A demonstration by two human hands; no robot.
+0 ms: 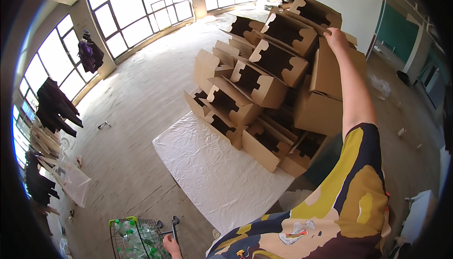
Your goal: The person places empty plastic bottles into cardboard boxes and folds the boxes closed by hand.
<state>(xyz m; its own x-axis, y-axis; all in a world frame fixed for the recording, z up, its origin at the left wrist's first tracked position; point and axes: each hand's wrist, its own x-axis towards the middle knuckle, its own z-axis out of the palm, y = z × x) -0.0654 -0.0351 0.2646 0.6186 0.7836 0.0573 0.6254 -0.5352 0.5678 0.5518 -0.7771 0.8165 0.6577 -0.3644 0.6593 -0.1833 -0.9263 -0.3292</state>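
My right arm reaches up and forward to a tall stack of open brown cardboard boxes. Near the top of the stack, my right hand is closed on the edge of a cardboard box, fingers over the rim. At the bottom, my left hand is only partly in view, its fingers curled around the grey handle of a wire shopping cart. Green-tinted plastic bottles fill the cart's basket, which has bright green corners. Most boxes lie tilted, their notched openings facing left.
A white sheeted table lies under the stack's near left side. Dark clothes hang along the windows at left, with a clear plastic bag below. A white board stands behind the boxes, on the concrete floor.
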